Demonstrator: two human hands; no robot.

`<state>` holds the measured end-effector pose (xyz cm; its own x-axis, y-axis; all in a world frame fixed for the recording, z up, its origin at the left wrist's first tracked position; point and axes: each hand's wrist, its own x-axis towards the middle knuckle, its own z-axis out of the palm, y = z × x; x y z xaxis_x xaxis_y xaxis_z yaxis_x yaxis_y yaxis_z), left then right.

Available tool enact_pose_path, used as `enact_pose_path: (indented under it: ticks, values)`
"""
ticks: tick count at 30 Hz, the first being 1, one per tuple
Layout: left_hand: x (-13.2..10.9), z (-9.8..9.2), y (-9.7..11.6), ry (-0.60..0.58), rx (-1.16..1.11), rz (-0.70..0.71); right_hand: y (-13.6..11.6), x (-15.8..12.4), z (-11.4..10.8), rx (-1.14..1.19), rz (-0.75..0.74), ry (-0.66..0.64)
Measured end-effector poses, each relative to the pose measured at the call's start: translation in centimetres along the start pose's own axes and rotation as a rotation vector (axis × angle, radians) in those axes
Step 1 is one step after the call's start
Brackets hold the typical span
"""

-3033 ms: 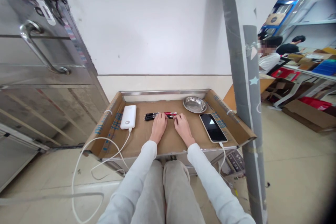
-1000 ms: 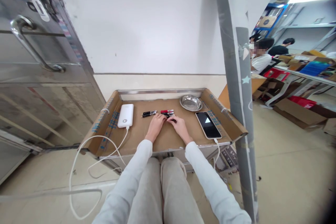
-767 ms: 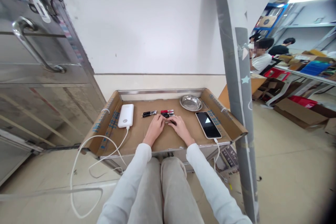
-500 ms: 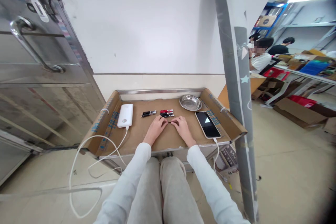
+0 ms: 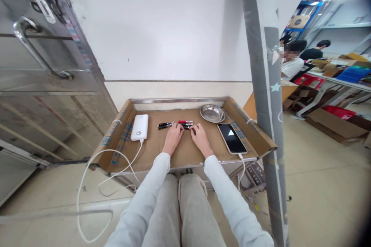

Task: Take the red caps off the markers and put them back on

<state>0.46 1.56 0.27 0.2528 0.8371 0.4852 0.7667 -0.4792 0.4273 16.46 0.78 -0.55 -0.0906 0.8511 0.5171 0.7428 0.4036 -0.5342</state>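
Note:
Both of my hands rest low over the middle of the tray, fingertips at the front of a small group of pens. My left hand [image 5: 174, 136] is closed, thumb and fingers pinched at the left end of a black pen [image 5: 187, 127]. At its right end my right hand [image 5: 199, 137] pinches too; fingers hide much of the pen. Red pens [image 5: 185, 122] lie just behind, side by side with dark ones. Left of these, a second group of black pens [image 5: 165, 125] lies flat, partly beside my left hand.
The cardboard-lined tray [image 5: 156, 150] has raised sides. A white power bank [image 5: 139, 127] with a cable lies left; a phone [image 5: 232, 138] with a cable lies right. A round metal dish [image 5: 212, 113] stands at the back right. Beyond a wrapped grey post [image 5: 265, 65], people sit at work.
Both hands have moved slightly away from me, bringing the dark pen held between them up against the front of the middle pen group. The view has shifted a little.

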Motion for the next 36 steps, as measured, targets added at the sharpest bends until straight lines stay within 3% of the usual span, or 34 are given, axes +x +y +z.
enact_pose_path:
  ticks: [5, 9, 12, 17, 21, 24, 30, 36]
  values:
    - [-0.3, -0.6, 0.0, 0.098, -0.003, -0.040, 0.2, 0.6, -0.1, 0.060, 0.030, 0.025]
    - [-1.4, -1.8, -0.8, 0.253, 0.166, -0.266, 0.0, -0.2, -0.8, 0.129, 0.044, 0.027]
    - [-2.0, -2.5, -1.7, 0.229, 0.272, -0.355, -0.2, -0.8, -1.2, 0.184, 0.063, 0.021]
    - [-2.7, -3.2, -2.3, 0.173, 0.327, -0.320, -0.3, -1.2, -0.9, 0.270, 0.100, -0.009]
    - [-3.9, -3.6, -2.2, 0.148, 0.338, -0.370, -1.2, -1.4, -0.4, 0.308, 0.093, -0.048]
    - [-4.6, -3.8, -1.7, 0.141, 0.171, -0.352, -2.2, -1.3, -0.5, 0.423, 0.115, -0.085]
    - [-3.6, -3.3, 1.5, 0.038, -0.391, -0.122, -2.4, -0.8, -1.3, 0.865, 0.332, -0.242]
    - [-0.5, -3.2, 4.8, 0.131, -0.637, -0.190, -1.1, -0.9, -1.6, 1.221, 0.518, -0.189]
